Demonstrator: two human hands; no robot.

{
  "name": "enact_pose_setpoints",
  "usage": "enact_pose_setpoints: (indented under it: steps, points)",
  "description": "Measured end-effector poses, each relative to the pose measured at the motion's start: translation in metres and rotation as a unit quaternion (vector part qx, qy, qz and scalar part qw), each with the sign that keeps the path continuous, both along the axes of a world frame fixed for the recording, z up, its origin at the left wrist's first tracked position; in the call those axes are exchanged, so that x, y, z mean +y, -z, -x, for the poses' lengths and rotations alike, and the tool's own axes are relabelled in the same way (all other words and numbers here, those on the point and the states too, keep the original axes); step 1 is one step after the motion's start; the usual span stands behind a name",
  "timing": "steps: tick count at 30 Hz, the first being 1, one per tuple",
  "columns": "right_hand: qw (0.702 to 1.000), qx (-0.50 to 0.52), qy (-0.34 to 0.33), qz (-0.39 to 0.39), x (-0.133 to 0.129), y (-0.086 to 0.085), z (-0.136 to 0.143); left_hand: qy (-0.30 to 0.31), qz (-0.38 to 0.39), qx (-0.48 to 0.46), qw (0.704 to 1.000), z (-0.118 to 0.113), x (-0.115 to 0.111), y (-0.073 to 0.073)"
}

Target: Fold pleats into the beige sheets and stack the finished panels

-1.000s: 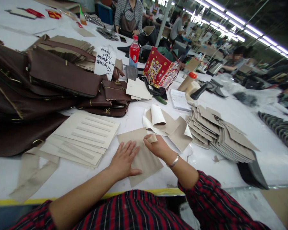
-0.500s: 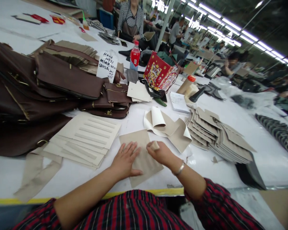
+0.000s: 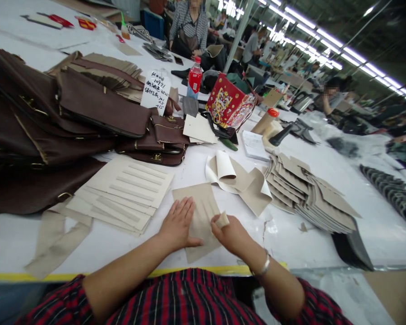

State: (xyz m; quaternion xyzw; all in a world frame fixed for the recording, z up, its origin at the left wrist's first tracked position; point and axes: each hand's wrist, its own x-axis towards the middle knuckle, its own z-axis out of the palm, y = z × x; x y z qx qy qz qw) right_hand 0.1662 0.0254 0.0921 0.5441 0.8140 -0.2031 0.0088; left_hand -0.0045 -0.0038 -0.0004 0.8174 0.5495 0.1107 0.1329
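A beige rectangular sheet (image 3: pixel 205 198), marked with faint lengthwise ridges, lies on the white table near the front edge. My left hand (image 3: pixel 177 225) rests flat on its left part, fingers extended and thumb out to the side. Between the thumb and fingers of my right hand (image 3: pixel 232 234) is a small cream-coloured block (image 3: pixel 222 220), over the sheet's right edge; whether it touches the sheet is hard to see. To the left lies a fanned stack of cream panels (image 3: pixel 135 180) with grey-beige strips on them. A curled beige piece with a white back (image 3: pixel 243 180) lies just beyond my right hand.
Dark brown leather bags (image 3: pixel 98 108) pile up on the left. A stack of beige pieces (image 3: pixel 301 189) stands to the right. Farther back are a red-labelled bottle (image 3: pixel 194 79), a red patterned box (image 3: pixel 228 101) and a notepad (image 3: pixel 254 145). Across the table is a person (image 3: pixel 189 31).
My right hand has moved toward me and slightly right along the sheet, still holding the block. My left hand stays on the sheet, its fingers closer together. The view has shifted slightly.
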Motion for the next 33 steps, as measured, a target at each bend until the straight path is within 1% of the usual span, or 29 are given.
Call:
enact_pose_setpoints:
  steps: [1,2,3,7,8,9,10,11,13,15,16,17,18,21,23,24,25,27,29,30,31,33]
  points:
    - [1.000,-0.010,-0.004,0.010,-0.008,-0.001,-0.005,0.002,-0.001,-0.001,1.000,0.000,0.000,0.001]
    - [1.000,-0.015,-0.008,0.010,-0.009,-0.001,-0.007,0.005,-0.003,-0.001,1.000,0.000,0.000,0.001]
    - [1.000,-0.018,-0.012,0.000,-0.004,0.001,-0.004,0.007,-0.004,0.000,1.000,0.000,0.000,0.001]
    - [0.996,-0.004,-0.008,-0.092,0.047,0.011,0.032,0.008,-0.008,0.006,1.000,0.000,-0.001,0.001]
    - [0.995,-0.001,-0.004,-0.100,0.054,0.013,0.038,0.008,-0.007,0.005,1.000,0.000,-0.001,0.001]
    - [0.995,0.000,-0.004,-0.095,0.055,0.013,0.039,0.007,-0.006,0.004,1.000,0.000,-0.001,0.001]
    - [0.997,0.002,-0.009,-0.079,0.049,0.013,0.035,0.006,-0.006,0.002,1.000,0.000,-0.001,0.001]
    - [0.998,0.005,-0.018,-0.059,0.038,0.011,0.026,0.003,-0.006,0.000,1.000,0.000,-0.001,0.001]
    - [0.999,0.015,-0.030,-0.015,0.005,0.005,0.003,0.001,-0.010,-0.006,1.000,0.000,-0.001,0.001]
    - [1.000,0.021,-0.019,0.013,-0.021,0.000,-0.015,0.004,-0.015,-0.009,1.000,0.000,-0.001,0.002]
    - [1.000,0.021,-0.007,0.015,-0.026,0.000,-0.018,0.005,-0.018,-0.010,1.000,0.000,-0.001,0.002]
    - [1.000,0.018,0.005,0.009,-0.024,0.001,-0.016,0.007,-0.020,-0.009,1.000,0.000,-0.001,0.003]
    - [1.000,0.012,0.016,-0.006,-0.015,0.003,-0.009,0.008,-0.021,-0.007,1.000,0.000,-0.001,0.003]
    - [0.996,-0.014,0.041,-0.075,0.028,0.011,0.024,0.012,-0.019,-0.002,1.000,0.000,0.000,0.003]
    - [0.994,-0.030,0.041,-0.098,0.046,0.015,0.039,0.014,-0.017,-0.003,1.000,-0.001,0.000,0.002]
    - [0.994,-0.036,0.037,-0.098,0.046,0.015,0.040,0.013,-0.015,-0.005,1.000,-0.001,0.000,0.002]
    - [0.995,-0.039,0.031,-0.089,0.041,0.015,0.037,0.011,-0.013,-0.007,1.000,-0.002,0.000,0.001]
    - [0.997,-0.040,0.024,-0.053,0.018,0.012,0.020,0.007,-0.007,-0.016,1.000,-0.001,0.001,0.000]
    - [0.999,-0.029,0.035,-0.003,-0.007,0.007,0.000,0.010,0.009,-0.026,1.000,0.002,0.001,-0.003]
    - [0.999,-0.016,0.045,0.024,-0.015,0.005,-0.008,0.012,0.018,-0.029,0.999,0.006,0.002,-0.005]
    - [0.997,0.004,0.058,0.045,-0.018,0.004,-0.013,0.011,0.026,-0.029,0.999,0.010,0.002,-0.007]
    - [0.993,0.066,0.085,0.053,-0.011,0.004,-0.009,0.004,0.038,-0.019,0.999,0.019,0.001,-0.010]
